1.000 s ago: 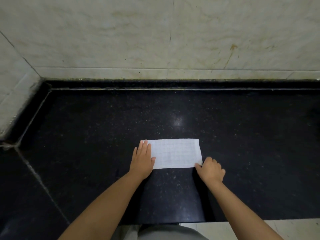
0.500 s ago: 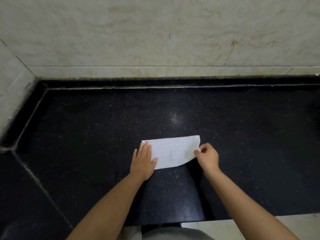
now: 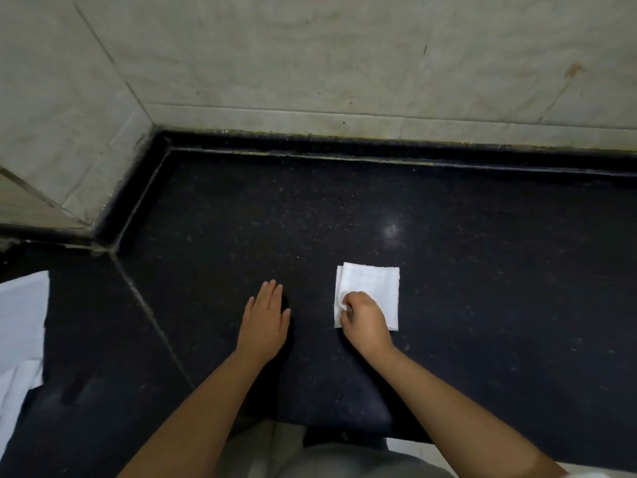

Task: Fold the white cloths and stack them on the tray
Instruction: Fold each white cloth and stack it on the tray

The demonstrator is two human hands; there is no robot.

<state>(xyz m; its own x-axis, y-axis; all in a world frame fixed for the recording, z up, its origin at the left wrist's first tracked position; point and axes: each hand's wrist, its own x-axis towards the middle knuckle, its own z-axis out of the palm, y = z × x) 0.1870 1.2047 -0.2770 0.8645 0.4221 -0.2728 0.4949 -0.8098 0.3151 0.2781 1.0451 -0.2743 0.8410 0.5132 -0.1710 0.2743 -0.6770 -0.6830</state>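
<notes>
A small white cloth (image 3: 374,284) lies folded into a square on the black stone counter (image 3: 482,270). My right hand (image 3: 363,319) rests on its near left part, fingers curled and pinching the cloth's left edge. My left hand (image 3: 265,317) lies flat on the bare counter to the left of the cloth, fingers straight, touching no cloth. More white cloth (image 3: 20,326) shows at the far left edge of the view, partly cut off. No tray is in view.
A tiled wall (image 3: 344,63) rises behind the counter, with a corner at the left. A seam (image 3: 151,312) runs diagonally across the counter left of my left hand. The counter's front edge is just before my body.
The long cloth strip has been folded over from right to left into a square. My left hand came off the cloth onto the bare counter. The view shifted left, revealing cloth at the left edge.
</notes>
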